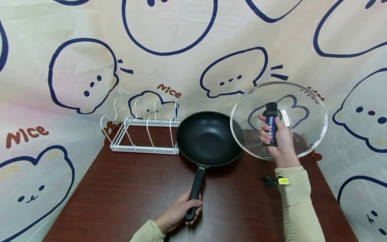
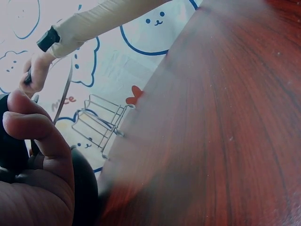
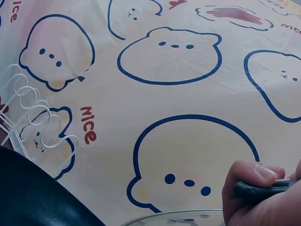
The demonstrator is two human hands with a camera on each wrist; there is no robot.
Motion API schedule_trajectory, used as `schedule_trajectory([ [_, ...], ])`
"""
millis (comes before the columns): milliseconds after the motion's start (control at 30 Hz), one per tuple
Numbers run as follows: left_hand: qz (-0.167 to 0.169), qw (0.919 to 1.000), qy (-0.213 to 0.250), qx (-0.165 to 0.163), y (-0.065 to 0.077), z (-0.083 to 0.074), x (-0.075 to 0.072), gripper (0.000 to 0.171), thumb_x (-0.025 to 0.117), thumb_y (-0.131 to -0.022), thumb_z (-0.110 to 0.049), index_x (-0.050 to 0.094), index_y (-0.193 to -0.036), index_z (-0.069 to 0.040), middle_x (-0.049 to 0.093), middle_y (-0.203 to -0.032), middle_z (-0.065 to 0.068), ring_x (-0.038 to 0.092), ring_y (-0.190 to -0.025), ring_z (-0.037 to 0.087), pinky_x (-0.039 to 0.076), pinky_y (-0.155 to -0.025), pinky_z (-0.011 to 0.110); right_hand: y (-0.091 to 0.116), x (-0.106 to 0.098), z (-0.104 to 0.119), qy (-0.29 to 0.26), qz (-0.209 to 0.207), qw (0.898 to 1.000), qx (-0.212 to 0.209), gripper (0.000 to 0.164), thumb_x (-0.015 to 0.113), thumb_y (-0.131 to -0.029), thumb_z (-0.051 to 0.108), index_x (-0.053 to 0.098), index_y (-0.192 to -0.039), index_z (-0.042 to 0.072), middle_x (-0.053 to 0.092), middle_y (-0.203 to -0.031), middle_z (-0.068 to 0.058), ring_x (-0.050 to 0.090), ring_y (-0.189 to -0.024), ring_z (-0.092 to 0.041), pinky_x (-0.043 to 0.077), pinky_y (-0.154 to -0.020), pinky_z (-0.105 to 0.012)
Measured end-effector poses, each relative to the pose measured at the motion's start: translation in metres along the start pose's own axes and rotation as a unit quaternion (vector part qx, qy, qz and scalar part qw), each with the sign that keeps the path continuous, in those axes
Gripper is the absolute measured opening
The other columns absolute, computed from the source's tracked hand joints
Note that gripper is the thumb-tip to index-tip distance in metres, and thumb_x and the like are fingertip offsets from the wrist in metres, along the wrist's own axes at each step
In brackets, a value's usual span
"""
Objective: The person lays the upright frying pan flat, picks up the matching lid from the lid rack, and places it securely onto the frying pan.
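A black frying pan sits on the table with its handle toward the front. My left hand grips that handle near its end; in the left wrist view the curled fingers wrap round it. To the right, a round glass lid with a clear rim is held tilted up, its edge overlapping the pan's right side in the head view. My right hand holds the lid by its black knob handle. In the right wrist view the thumb lies over the dark handle.
A white wire rack with upright loops stands left of the pan, close to its rim. Through the glass a shiny metal piece shows beside the right hand. A patterned cloth hangs behind the dark red wooden table.
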State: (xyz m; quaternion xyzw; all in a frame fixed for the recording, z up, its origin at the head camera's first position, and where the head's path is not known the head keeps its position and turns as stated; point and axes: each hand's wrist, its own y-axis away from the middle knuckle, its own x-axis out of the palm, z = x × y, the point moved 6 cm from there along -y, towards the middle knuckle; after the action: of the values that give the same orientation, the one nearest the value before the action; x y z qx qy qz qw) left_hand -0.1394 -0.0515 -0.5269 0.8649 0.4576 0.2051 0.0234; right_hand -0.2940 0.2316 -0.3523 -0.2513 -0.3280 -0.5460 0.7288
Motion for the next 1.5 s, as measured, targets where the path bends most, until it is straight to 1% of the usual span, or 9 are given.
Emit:
schedule_trajectory([
  [333, 0.0, 1.0, -0.001, 0.001, 0.0, -0.001, 0.001, 0.013, 0.054, -0.103, -0.016, 0.044, -0.107, -0.008, 0.054, -0.075, -0.002, 0.053, -0.05, 0.011, 0.04, -0.042, 0.02, -0.007, 0.003, -0.013, 0.0, -0.01, 1.0, 0.019, 0.054, 0.019, -0.112, 0.043, 0.048, -0.135, 0.003, 0.046, -0.075, -0.001, 0.029, -0.054, -0.011, 0.032, -0.044, -0.021],
  [467, 0.0, 1.0, -0.001, 0.001, 0.001, -0.001, 0.001, 0.01, 0.052, -0.104, -0.015, 0.045, -0.107, -0.008, 0.055, -0.075, -0.002, 0.053, -0.05, 0.01, 0.04, -0.042, 0.02, -0.008, 0.006, -0.018, -0.024, -0.011, 0.999, 0.031, 0.054, 0.02, -0.112, 0.043, 0.046, -0.137, 0.002, 0.047, -0.076, -0.001, 0.03, -0.054, -0.011, 0.035, -0.044, -0.022],
  [633, 0.001, 1.0, 0.0, 0.0, 0.001, 0.0, 0.001, 0.01, 0.052, -0.104, -0.014, 0.044, -0.107, -0.008, 0.055, -0.075, -0.002, 0.053, -0.05, 0.01, 0.04, -0.042, 0.02, -0.009, 0.009, -0.024, -0.053, -0.011, 0.998, 0.045, 0.054, 0.02, -0.113, 0.042, 0.046, -0.135, 0.001, 0.046, -0.076, -0.002, 0.029, -0.054, -0.012, 0.033, -0.044, -0.022],
  [767, 0.001, 1.0, 0.002, -0.001, 0.001, 0.0, 0.001, 0.011, 0.052, -0.104, -0.014, 0.044, -0.108, -0.008, 0.054, -0.075, -0.002, 0.053, -0.05, 0.011, 0.04, -0.042, 0.02, -0.011, 0.013, -0.028, -0.055, -0.002, 0.997, 0.047, 0.055, 0.018, -0.113, 0.041, 0.046, -0.134, -0.001, 0.047, -0.075, -0.002, 0.027, -0.055, -0.011, 0.032, -0.044, -0.021],
  [933, -0.002, 1.0, 0.002, -0.001, 0.001, 0.0, 0.001, 0.013, 0.053, -0.104, -0.015, 0.044, -0.108, -0.007, 0.055, -0.075, -0.001, 0.053, -0.051, 0.011, 0.04, -0.043, 0.021, -0.014, 0.012, -0.033, -0.058, -0.011, 0.997, 0.055, 0.054, 0.02, -0.113, 0.042, 0.047, -0.135, 0.0, 0.047, -0.076, -0.002, 0.029, -0.054, -0.01, 0.033, -0.044, -0.021],
  [1033, -0.001, 1.0, 0.001, -0.001, 0.0, -0.001, 0.001, 0.014, 0.054, -0.103, -0.015, 0.044, -0.108, -0.007, 0.055, -0.075, -0.001, 0.053, -0.051, 0.011, 0.04, -0.043, 0.021, -0.016, 0.011, -0.036, -0.057, -0.014, 0.996, 0.061, 0.055, 0.02, -0.113, 0.043, 0.043, -0.139, 0.0, 0.046, -0.075, -0.001, 0.029, -0.054, -0.01, 0.034, -0.044, -0.021],
  [1167, 0.0, 1.0, 0.001, -0.003, 0.0, -0.001, 0.001, 0.014, 0.053, -0.104, -0.015, 0.044, -0.109, -0.007, 0.055, -0.075, -0.001, 0.054, -0.051, 0.011, 0.04, -0.042, 0.02, -0.019, 0.012, -0.041, -0.066, -0.011, 0.995, 0.075, 0.055, 0.017, -0.113, 0.043, 0.04, -0.14, 0.0, 0.045, -0.075, -0.001, 0.027, -0.054, -0.009, 0.031, -0.044, -0.021],
  [1333, -0.002, 1.0, 0.002, -0.003, 0.0, -0.001, 0.001, 0.016, 0.052, -0.104, -0.014, 0.043, -0.11, -0.004, 0.055, -0.076, -0.001, 0.053, -0.05, 0.011, 0.04, -0.042, 0.02, -0.022, 0.014, -0.046, -0.079, -0.011, 0.993, 0.087, 0.055, 0.018, -0.113, 0.043, 0.043, -0.136, 0.0, 0.045, -0.075, -0.001, 0.026, -0.055, -0.009, 0.031, -0.045, -0.021],
  [1500, -0.003, 1.0, 0.0, -0.004, 0.0, -0.001, 0.001, 0.014, 0.052, -0.104, -0.014, 0.043, -0.11, -0.005, 0.054, -0.076, -0.001, 0.053, -0.05, 0.011, 0.039, -0.043, 0.021, -0.026, 0.014, -0.051, -0.067, -0.015, 0.994, 0.089, 0.053, 0.018, -0.113, 0.042, 0.041, -0.137, 0.0, 0.045, -0.076, -0.001, 0.027, -0.054, -0.009, 0.032, -0.044, -0.02],
])
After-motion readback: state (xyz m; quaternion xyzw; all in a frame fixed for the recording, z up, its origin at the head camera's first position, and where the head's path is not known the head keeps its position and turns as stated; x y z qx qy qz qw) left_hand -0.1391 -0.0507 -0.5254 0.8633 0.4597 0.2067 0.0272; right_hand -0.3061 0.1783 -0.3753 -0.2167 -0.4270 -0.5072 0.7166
